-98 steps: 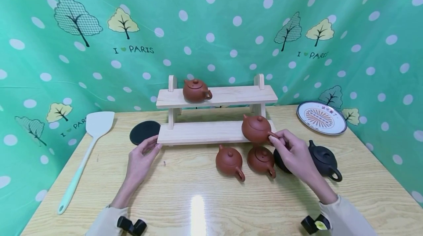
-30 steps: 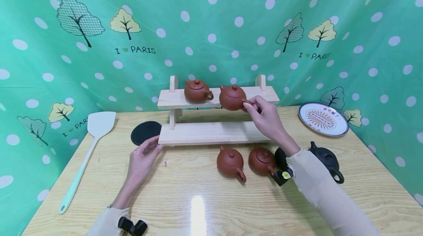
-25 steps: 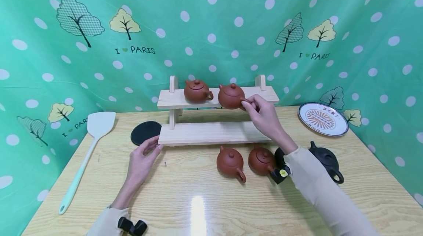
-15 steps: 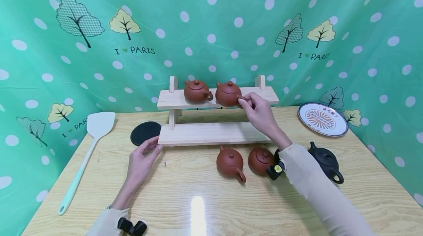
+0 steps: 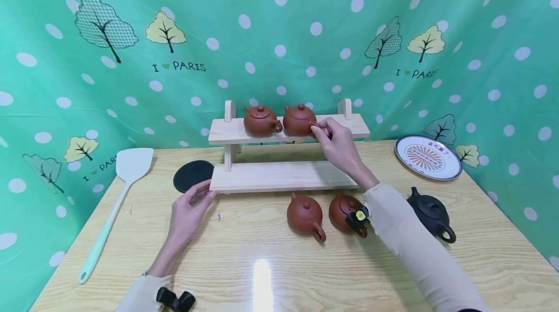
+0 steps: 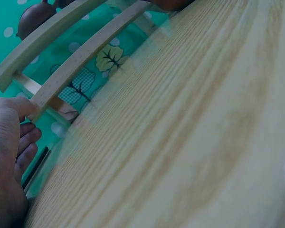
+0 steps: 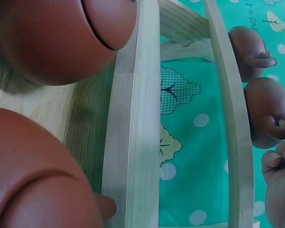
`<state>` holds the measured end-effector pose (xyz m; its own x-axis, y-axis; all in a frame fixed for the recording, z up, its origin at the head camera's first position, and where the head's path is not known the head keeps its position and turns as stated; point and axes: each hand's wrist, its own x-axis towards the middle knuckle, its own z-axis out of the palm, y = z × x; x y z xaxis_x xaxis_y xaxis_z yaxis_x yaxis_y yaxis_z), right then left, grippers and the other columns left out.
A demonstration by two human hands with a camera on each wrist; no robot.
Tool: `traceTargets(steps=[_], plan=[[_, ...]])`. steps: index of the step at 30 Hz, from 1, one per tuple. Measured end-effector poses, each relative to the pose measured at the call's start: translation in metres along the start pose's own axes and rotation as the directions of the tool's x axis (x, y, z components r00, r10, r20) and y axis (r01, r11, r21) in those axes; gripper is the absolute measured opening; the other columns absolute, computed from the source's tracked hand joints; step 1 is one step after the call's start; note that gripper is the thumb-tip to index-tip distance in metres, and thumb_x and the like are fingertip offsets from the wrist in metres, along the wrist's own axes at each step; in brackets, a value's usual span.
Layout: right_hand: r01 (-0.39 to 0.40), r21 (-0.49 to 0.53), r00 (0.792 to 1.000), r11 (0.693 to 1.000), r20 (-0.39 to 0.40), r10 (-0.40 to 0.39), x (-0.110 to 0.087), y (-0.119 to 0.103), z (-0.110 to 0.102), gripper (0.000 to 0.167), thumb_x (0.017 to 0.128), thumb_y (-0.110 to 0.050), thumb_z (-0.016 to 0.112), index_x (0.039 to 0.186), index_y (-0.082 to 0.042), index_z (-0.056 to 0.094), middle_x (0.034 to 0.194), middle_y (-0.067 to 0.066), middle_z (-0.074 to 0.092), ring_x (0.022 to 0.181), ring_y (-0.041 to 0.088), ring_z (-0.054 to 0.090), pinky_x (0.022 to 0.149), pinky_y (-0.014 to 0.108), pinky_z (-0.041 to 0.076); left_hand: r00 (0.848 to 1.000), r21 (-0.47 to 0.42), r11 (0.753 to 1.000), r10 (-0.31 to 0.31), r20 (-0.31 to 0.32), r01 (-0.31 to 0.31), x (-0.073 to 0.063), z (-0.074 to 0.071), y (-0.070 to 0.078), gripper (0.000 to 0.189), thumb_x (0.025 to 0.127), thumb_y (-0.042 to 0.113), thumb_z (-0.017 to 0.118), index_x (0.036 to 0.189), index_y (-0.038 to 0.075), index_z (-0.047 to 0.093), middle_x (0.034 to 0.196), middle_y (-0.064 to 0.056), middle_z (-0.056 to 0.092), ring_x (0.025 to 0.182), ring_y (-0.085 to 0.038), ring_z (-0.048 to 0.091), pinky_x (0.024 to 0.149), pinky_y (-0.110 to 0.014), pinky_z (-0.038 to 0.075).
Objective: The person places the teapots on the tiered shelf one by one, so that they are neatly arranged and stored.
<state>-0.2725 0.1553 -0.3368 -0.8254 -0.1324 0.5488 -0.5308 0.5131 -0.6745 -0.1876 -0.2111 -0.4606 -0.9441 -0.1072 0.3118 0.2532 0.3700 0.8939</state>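
Two reddish-brown clay teapots are up on the top board of this little two-tier wooden rack (image 5: 279,176), side by side. The one on the right is the held teapot (image 5: 299,120): the right hand (image 5: 339,146) has its handle pinched between thumb and fingers, and the pot is upright, base looking to be against the board in the right wrist view. Its neighbor, the left-hand teapot (image 5: 259,121), points its handle right at it; they're super close, can't tell if they touch.

Left hand (image 5: 187,212) is over at the left end of the lower board, gripping the corner, thumb at the front and fingers around the end. From the left wrist view, the other fingers are loosely bent below the board.

Down on the table (image 5: 218,263), just in front of the rack, there's a front teapot (image 5: 304,214) with its handle toward the person, and next to it another brown teapot (image 5: 342,209) partly covered by the right wrist camera (image 5: 357,221). Past the right sleeve (image 5: 406,234) sits a black teapot (image 5: 430,212), with a blue-rimmed plate (image 5: 428,156) farther back, propped up near the polka-dot cloth (image 5: 279,50). Far left is a spatula (image 5: 132,165), white head, mint handle, and a black disc (image 5: 192,176) lies just beside the rack's left end.
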Motion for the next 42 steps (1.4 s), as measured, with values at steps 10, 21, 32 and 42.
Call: traceTargets(steps=[10, 21, 32, 42], plan=[[-0.027, -0.019, 1.000, 0.999, 0.003, 0.028, 0.005, 0.005, 0.004, 0.015, 0.105, -0.016, 0.064, 0.102, -0.002, 0.067, 0.069, 0.005, 0.048, 0.061, 0.021, 0.044, 0.050, 0.027, 0.032, 1.000, 0.000, 1.000, 0.007, -0.004, -0.007, 0.001, 0.001, 0.000, 0.039, 0.100, 0.019, 0.072, 0.134, 0.000, 0.066, 0.129, -0.017, 0.069, 0.117, -0.029, 0.066, 0.094, -0.010, 0.048], [-0.024, -0.008, 0.998, 1.000, -0.052, 0.023, 0.007, 0.005, 0.011, 0.017, 0.104, -0.019, 0.067, 0.101, -0.002, 0.070, 0.067, 0.002, 0.048, 0.059, 0.015, 0.043, 0.050, 0.025, 0.030, 1.000, 0.016, 1.000, 0.006, -0.005, -0.005, 0.000, 0.001, 0.001, 0.040, 0.100, 0.019, 0.072, 0.135, 0.001, 0.065, 0.130, -0.017, 0.069, 0.118, -0.029, 0.065, 0.094, -0.010, 0.048], [-0.054, 0.011, 0.997, 0.998, -0.051, 0.055, 0.007, 0.002, 0.010, 0.017, 0.103, -0.020, 0.069, 0.102, -0.003, 0.070, 0.067, 0.003, 0.047, 0.061, 0.019, 0.043, 0.052, 0.027, 0.030, 1.000, 0.005, 1.000, -0.002, 0.000, 0.002, 0.000, 0.000, 0.001, 0.040, 0.101, 0.019, 0.072, 0.135, 0.000, 0.065, 0.130, -0.017, 0.069, 0.118, -0.029, 0.065, 0.094, -0.010, 0.048], [-0.057, 0.023, 0.998, 0.998, -0.026, 0.058, 0.001, 0.003, 0.008, 0.018, 0.102, -0.019, 0.069, 0.106, -0.002, 0.068, 0.068, 0.004, 0.048, 0.062, 0.019, 0.044, 0.053, 0.026, 0.032, 1.000, 0.020, 1.000, 0.013, 0.000, -0.013, 0.002, 0.001, -0.004, 0.041, 0.101, 0.016, 0.072, 0.137, -0.001, 0.064, 0.131, -0.019, 0.068, 0.118, -0.027, 0.065, 0.096, -0.010, 0.047]])
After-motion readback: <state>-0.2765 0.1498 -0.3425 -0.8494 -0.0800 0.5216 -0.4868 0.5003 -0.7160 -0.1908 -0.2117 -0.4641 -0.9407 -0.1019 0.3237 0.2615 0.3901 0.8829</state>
